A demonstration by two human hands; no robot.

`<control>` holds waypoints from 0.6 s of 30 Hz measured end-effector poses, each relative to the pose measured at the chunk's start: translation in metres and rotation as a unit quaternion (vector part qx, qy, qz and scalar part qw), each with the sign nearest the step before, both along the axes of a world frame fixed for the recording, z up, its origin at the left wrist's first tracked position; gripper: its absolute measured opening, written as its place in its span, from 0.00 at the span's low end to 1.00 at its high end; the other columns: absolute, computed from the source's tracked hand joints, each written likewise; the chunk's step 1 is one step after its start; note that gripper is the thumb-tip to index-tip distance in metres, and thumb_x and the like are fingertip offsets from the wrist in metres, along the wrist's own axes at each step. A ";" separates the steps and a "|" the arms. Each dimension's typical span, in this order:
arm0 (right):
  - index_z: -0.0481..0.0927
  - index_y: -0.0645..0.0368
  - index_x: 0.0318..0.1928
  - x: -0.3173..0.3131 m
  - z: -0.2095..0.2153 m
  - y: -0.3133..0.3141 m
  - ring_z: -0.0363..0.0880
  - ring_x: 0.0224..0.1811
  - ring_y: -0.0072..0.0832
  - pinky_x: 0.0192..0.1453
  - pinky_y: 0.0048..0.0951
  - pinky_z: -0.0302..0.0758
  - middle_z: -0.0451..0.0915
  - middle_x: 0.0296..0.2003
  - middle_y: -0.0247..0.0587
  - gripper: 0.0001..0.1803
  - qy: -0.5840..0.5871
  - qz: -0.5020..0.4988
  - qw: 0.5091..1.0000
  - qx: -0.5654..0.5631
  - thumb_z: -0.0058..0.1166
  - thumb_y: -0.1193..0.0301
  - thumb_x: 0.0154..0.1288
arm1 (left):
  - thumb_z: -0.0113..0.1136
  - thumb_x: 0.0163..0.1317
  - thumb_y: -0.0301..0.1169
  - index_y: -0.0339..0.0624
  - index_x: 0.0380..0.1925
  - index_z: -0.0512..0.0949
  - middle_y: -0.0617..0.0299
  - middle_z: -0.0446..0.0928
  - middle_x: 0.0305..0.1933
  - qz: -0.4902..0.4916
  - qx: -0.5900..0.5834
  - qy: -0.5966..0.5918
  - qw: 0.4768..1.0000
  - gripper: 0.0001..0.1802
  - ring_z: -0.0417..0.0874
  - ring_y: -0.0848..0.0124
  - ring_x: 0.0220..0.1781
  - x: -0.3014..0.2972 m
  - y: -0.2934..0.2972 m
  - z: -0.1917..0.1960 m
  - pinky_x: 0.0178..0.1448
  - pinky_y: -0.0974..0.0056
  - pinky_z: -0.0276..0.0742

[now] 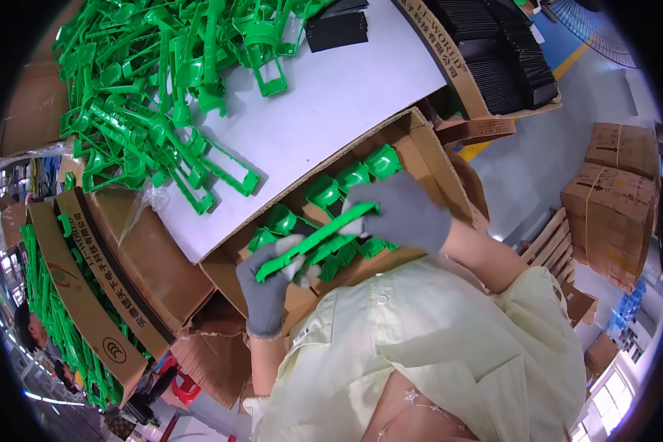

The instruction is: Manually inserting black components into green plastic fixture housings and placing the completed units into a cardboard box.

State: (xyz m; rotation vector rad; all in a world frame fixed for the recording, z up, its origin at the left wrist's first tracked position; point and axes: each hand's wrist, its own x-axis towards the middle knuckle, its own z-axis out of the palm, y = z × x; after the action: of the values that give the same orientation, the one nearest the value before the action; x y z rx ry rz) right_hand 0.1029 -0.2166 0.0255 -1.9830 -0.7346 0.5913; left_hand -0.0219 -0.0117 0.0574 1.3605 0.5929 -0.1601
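Observation:
Both of my hands wear grey gloves and hold one long green plastic part (318, 237) between them, above an open cardboard box (409, 131). My left hand (264, 287) is closed round its lower left end. At the upper right end, my right hand (405, 214) grips it, the fingertips partly hidden behind the part. Beneath, in the box, lie several green plastic parts (352, 175) with cup-shaped ends, set in a row. The held piece and my hands cover some of them.
A large heap of green plastic parts (162, 81) covers the far left of the white table (302, 125). Black flat sheets (337, 31) lie at its far edge. A carton of black pieces (493, 51) stands far right, a carton of green parts (74, 309) at left. Stacked boxes (608, 214) stand at right.

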 end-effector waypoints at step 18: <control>0.76 0.48 0.46 0.214 -0.046 0.011 0.76 0.48 0.40 0.48 0.39 0.74 0.75 0.47 0.39 0.16 -0.429 -0.127 0.875 -0.186 0.59 0.63 0.56 | 0.73 0.44 0.39 0.34 0.31 0.72 0.43 0.79 0.27 -0.248 0.490 0.167 0.819 0.24 0.82 0.48 0.31 -0.020 0.076 -0.019 0.33 0.51 0.75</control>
State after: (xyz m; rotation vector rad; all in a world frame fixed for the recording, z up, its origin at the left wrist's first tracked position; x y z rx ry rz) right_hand 0.3166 -0.2058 -0.0210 -2.6653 -0.8876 -0.3952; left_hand -0.0415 0.0643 0.0388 2.5285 0.6188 -0.5844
